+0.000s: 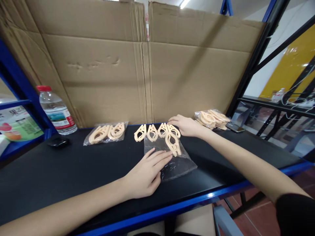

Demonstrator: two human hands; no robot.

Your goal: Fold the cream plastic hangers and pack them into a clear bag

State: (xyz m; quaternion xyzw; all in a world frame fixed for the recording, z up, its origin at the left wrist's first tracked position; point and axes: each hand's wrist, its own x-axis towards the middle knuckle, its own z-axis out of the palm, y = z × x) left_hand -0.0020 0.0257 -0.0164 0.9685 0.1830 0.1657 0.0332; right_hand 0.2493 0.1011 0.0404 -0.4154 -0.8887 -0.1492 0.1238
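Several cream plastic folding hangers (152, 133) stand folded in a row at the back of the black table. Another folding hanger (173, 144) lies in front of the row, on a clear plastic bag (180, 168). My left hand (145, 172) rests flat on the bag's left part, fingers stretched, fingertips touching the foot of that hanger. With fingers extended, my right hand (184, 125) reaches over the rightmost hanger of the row (175, 130) and touches its top edge. Its thumb is hard to make out.
Bagged hangers lie to the left (107, 132), and a bagged pile (213, 118) sits at the back right near a phone (235, 127). A water bottle (57, 111) and black mouse (58, 142) stand left. A cardboard wall (98, 72) closes off the back.
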